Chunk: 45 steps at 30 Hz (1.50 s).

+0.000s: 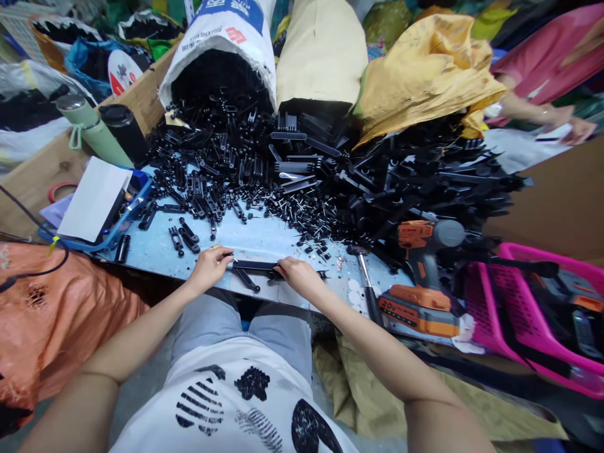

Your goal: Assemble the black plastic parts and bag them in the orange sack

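A long black plastic bar [257,265] lies level between my hands at the front edge of the blue tabletop [264,229]. My right hand [298,275] is closed round the bar's right end. At its left end, the fingers of my left hand [211,267] are pinched together; what they hold is too small to make out. A shorter black link [246,279] slants down from the bar's left end; I cannot tell whether the two are joined. Several loose black links [189,236] lie beyond my left hand.
Piles of black plastic parts [226,151] and small screws [311,217] cover the table's back. At right are a hammer [370,289], an orange cordless drill [425,277] and a pink basket [500,314]. A blue tray [127,217] and green bottle [101,135] stand left. Another person's hand [578,129] shows far right.
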### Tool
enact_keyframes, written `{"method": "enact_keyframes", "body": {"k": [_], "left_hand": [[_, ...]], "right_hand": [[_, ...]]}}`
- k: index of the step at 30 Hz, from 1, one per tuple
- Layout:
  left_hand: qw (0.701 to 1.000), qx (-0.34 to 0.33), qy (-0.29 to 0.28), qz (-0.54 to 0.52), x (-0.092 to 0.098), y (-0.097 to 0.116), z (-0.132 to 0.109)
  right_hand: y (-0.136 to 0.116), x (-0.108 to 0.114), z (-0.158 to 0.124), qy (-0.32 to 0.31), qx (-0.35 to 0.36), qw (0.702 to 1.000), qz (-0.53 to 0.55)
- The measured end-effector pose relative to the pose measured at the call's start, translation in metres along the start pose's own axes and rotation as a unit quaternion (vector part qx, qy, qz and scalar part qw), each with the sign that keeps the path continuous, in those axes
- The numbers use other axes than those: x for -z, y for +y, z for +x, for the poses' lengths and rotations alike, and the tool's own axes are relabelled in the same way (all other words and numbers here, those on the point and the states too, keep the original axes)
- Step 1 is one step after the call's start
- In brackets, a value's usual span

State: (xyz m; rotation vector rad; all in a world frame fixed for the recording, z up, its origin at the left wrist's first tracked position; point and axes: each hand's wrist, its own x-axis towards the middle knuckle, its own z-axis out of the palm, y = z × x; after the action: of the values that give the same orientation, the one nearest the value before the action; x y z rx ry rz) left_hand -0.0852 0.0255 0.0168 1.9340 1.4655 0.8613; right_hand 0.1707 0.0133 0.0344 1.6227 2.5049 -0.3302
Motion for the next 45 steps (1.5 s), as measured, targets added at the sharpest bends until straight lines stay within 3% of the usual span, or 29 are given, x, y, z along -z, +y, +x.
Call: {"method": "enact_keyframes", "body": {"k": [5, 9, 14, 18, 23, 27, 31, 35, 38, 41, 43, 45], "left_hand": [[0.994, -0.026, -0.034, 0.104, -0.003, 0.007, -0.005], [0.979, -0.095, -0.038, 0.176, -0.013, 0.011, -0.009], [0.950, -0.244, 0.022, 0.192, -0.022, -0.006, -0.010], [0.927, -0.323, 0.046, 0.185, -0.021, -0.023, -0.004], [0.905, -0.385, 0.019, 0.182, -0.022, -0.036, -0.002], [0.891, -0.401, 0.007, 0.212, -0.022, -0.041, -0.005], [0.895, -0.347, -0.022, 0.280, -0.013, -0.029, -0.006], [0.936, -0.160, 0.013, 0.313, -0.008, 0.000, -0.019], [0.948, -0.016, -0.048, 0.314, -0.026, 0.024, -0.034], [0.935, 0.109, -0.122, 0.315, -0.048, 0.040, -0.043], [0.925, 0.161, -0.133, 0.318, -0.055, 0.042, -0.043], [0.924, 0.166, -0.144, 0.314, -0.053, 0.041, -0.042]], "right_hand": [[0.001, -0.001, 0.000, 0.010, 0.000, 1.000, 0.008], [0.004, -0.010, -0.007, 0.037, 0.006, 0.999, 0.038], [0.018, -0.040, -0.024, 0.166, 0.092, 0.975, 0.112], [0.032, -0.064, -0.031, 0.253, 0.176, 0.947, 0.094], [0.042, -0.074, -0.028, 0.243, 0.222, 0.942, 0.064], [0.046, -0.070, -0.027, 0.203, 0.206, 0.957, 0.029], [0.046, -0.056, -0.033, 0.185, 0.155, 0.970, -0.017], [0.013, -0.038, -0.024, 0.251, 0.150, 0.956, 0.025], [-0.027, -0.031, 0.003, 0.231, 0.211, 0.945, 0.095], [-0.053, -0.034, 0.029, 0.188, 0.208, 0.948, 0.154], [-0.058, -0.039, 0.037, 0.168, 0.191, 0.950, 0.181], [-0.058, -0.043, 0.037, 0.160, 0.173, 0.951, 0.201]]}}
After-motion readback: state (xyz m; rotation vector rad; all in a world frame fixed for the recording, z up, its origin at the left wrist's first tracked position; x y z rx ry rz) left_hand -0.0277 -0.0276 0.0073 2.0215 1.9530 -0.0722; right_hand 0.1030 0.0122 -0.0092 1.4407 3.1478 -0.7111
